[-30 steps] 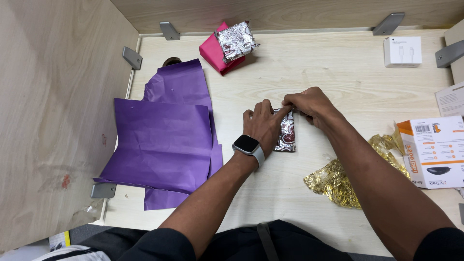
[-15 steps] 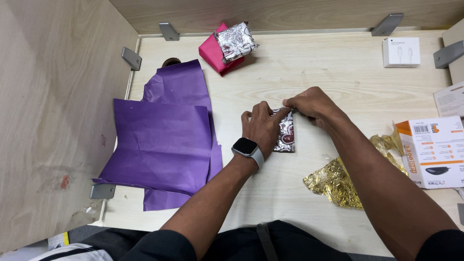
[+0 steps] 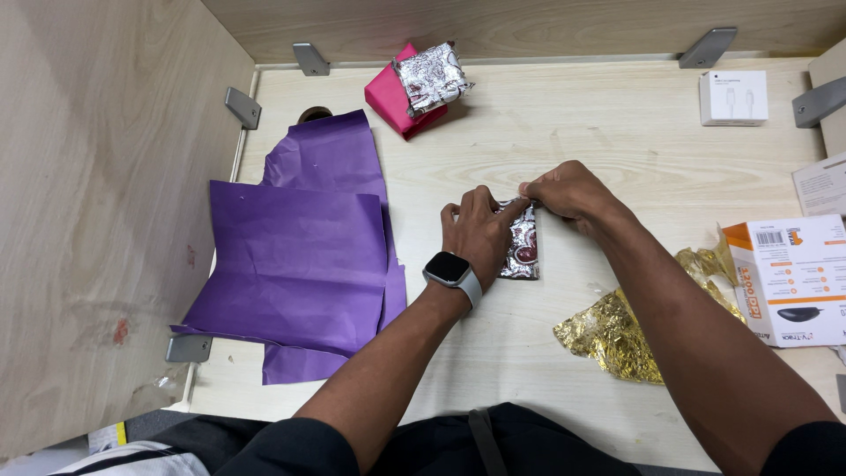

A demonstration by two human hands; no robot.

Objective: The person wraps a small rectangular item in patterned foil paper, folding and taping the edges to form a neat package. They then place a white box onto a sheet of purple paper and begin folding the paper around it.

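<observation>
Left hand (image 3: 480,231) presses patterned packet (image 3: 523,256); right hand (image 3: 568,189) pinches its top.

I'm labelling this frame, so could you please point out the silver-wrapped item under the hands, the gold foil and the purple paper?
Silver-wrapped item (image 3: 525,254): head view, lower half showing below the fingers.
Gold foil (image 3: 610,335): head view, crumpled left part.
Purple paper (image 3: 295,260): head view, middle of the top sheet.

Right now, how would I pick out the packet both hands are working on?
On the pale wooden table, right of the purple paper, both hands meet over a small packet. It is silver with dark red pattern, lying flat, unlike the crumpled gold foil.
</observation>
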